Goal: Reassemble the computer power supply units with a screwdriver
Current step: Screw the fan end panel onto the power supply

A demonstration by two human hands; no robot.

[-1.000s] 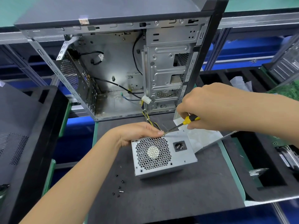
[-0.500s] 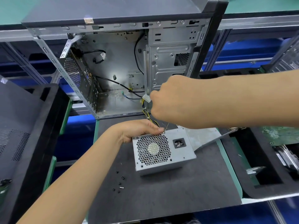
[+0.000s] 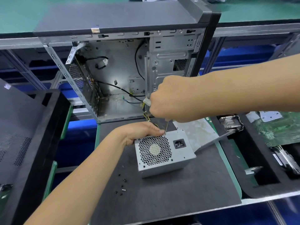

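A grey power supply unit [image 3: 164,154] sits near the middle of the dark-matted counter [image 3: 178,192], fan grille and power socket facing the camera. The left hand [image 3: 141,133] lies against the unit's upper left corner, its grip curled over the top edge, fingertips pressing the casing. The right hand [image 3: 172,99] reaches in from the right edge, its grip clenched around the handle of a screwdriver [image 3: 166,128]; only the thin metal shaft shows below the fist, angled down with its tip at the unit's top edge just beside the left fingertips. Yellow and black wires [image 3: 146,115] run from behind the unit toward a white connector near the right hand. A handful of small dark screws [image 3: 122,185] lies loose on the mat toward the front edge, left of the unit. A flat metal cover plate [image 3: 199,135] rests tilted to the right of the unit. At the back edge stands an open computer case [image 3: 123,75], its side removed. Black foam trays [image 3: 266,179] holding parts flank the right side.
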